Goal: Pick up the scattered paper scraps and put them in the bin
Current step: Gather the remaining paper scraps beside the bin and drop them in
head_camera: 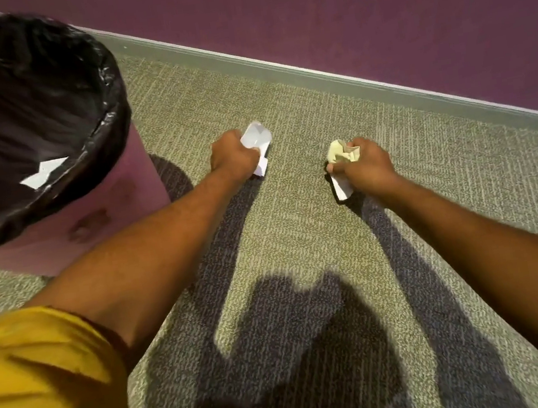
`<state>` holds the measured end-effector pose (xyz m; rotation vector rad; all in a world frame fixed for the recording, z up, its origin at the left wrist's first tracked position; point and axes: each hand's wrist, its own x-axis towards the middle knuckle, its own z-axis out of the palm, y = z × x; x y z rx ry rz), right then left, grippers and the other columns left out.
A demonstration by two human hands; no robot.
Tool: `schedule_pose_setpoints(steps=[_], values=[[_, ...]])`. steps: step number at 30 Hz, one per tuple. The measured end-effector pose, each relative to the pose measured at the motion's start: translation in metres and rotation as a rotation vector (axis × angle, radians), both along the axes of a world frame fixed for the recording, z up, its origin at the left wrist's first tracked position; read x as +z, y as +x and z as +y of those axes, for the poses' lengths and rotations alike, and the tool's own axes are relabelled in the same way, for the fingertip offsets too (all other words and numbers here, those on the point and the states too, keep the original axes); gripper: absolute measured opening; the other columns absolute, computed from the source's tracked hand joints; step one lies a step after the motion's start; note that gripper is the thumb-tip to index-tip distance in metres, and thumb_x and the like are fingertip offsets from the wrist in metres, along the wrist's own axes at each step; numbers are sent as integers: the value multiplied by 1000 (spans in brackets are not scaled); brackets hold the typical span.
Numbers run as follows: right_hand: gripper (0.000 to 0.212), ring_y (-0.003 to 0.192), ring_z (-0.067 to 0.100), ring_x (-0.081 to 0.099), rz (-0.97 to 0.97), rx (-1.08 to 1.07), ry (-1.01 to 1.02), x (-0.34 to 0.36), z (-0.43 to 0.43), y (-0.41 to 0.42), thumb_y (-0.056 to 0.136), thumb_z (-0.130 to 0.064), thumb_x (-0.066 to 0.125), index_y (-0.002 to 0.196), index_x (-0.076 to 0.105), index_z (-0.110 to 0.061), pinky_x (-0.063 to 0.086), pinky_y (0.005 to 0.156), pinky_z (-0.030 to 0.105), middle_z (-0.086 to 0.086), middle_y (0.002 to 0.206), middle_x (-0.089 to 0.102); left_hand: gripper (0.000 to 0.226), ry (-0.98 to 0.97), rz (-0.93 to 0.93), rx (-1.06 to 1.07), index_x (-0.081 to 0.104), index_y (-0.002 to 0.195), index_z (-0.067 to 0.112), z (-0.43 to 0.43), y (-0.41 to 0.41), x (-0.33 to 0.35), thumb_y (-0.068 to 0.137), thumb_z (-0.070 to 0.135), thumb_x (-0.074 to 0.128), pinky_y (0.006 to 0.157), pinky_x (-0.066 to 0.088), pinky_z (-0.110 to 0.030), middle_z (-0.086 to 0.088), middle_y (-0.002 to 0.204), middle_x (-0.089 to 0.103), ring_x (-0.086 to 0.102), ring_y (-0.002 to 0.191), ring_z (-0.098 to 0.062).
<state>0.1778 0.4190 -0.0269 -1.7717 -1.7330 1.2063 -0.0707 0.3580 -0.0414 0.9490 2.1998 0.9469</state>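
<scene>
My left hand grips white paper scraps low over the carpet, just right of the bin. My right hand holds a crumpled yellowish scrap, and a white scrap sticks out below its fingers. The bin stands at the left, lined with a black bag. A white paper scrap lies inside against the liner near the rim.
Grey-green carpet covers the floor. A grey baseboard and a purple wall run diagonally behind the hands. My yellow sleeve fills the lower left corner. Shadows of my arms and head fall on the carpet.
</scene>
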Motion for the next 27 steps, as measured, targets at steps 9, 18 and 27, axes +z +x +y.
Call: schedule_pose_setpoints(steps=[9,18,27], values=[[25,78,19,75,470,-27,-111,96,-26,-58,89,-10,83,107,70,-21,52,56,29,0,88,82,32,211,-343,-41,71,123,18,-11,51,95,91,18,71,72,68,-48,-3,106,76,76,88,-23],[32,77,15,76,710,50,-23,214,-62,-99,93,-33,82,120,71,-19,54,61,29,4,102,82,14,482,-288,103,62,108,22,-53,51,218,96,29,59,77,66,-48,0,98,72,72,89,-23],[48,90,22,82,736,237,-35,281,-127,-171,88,-34,89,128,68,-16,60,63,30,7,109,82,26,547,-375,218,69,112,24,-141,-23,292,86,25,63,73,68,-53,-5,103,79,78,93,-27]])
